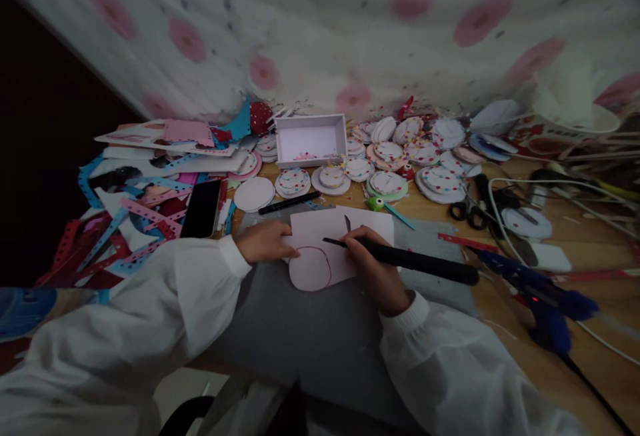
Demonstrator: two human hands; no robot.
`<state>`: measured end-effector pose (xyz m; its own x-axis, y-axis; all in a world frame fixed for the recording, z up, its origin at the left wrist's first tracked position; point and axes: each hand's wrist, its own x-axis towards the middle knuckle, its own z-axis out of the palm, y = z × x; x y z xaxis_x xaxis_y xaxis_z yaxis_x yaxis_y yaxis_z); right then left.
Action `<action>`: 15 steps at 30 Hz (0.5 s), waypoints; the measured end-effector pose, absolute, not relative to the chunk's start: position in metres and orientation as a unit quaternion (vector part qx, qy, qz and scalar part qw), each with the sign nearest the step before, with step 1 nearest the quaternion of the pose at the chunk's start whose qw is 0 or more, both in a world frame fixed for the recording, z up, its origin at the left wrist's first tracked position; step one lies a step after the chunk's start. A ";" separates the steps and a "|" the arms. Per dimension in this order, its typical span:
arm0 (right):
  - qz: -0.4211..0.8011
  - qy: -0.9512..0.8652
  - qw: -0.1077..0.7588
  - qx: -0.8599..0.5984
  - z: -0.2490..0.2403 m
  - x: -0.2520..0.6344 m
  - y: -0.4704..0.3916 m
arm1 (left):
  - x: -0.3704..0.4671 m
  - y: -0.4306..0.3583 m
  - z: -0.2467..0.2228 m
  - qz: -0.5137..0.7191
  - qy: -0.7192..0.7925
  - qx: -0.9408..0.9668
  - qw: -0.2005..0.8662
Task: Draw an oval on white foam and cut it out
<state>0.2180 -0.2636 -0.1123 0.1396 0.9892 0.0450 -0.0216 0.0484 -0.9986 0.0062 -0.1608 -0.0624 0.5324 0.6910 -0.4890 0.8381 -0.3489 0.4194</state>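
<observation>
A sheet of white paper (373, 226) is in front of me, with a rounded outline drawn in dark red on its lower left part. My left hand (265, 241) grips the paper's left edge, the thumb lying on top beside the outline. In my right hand (375, 269) is a long black-handled tool (425, 264). Two thin dark points stick out past my fingers over the paper, like open blades; their exact kind is unclear. Under the paper lies a grey mat (300, 329). A black pen (290, 202) rests just beyond the paper.
A blue glue gun (545, 303) with a lit red light lies at the right, near scissors (469, 215) and cables. A white box (311, 141) and several decorated paper discs (440, 183) line the back. At left are a phone (201, 209) and paper scraps (145, 216).
</observation>
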 end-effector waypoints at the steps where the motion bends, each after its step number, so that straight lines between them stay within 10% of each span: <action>1: 0.450 -0.467 0.546 -0.530 -0.113 0.219 -0.262 | 0.007 -0.164 -0.063 -0.091 0.474 0.834 0.266; 15: 0.357 -0.532 0.502 -0.581 -0.107 0.212 -0.256 | 0.012 -0.196 -0.108 0.102 0.453 0.883 0.066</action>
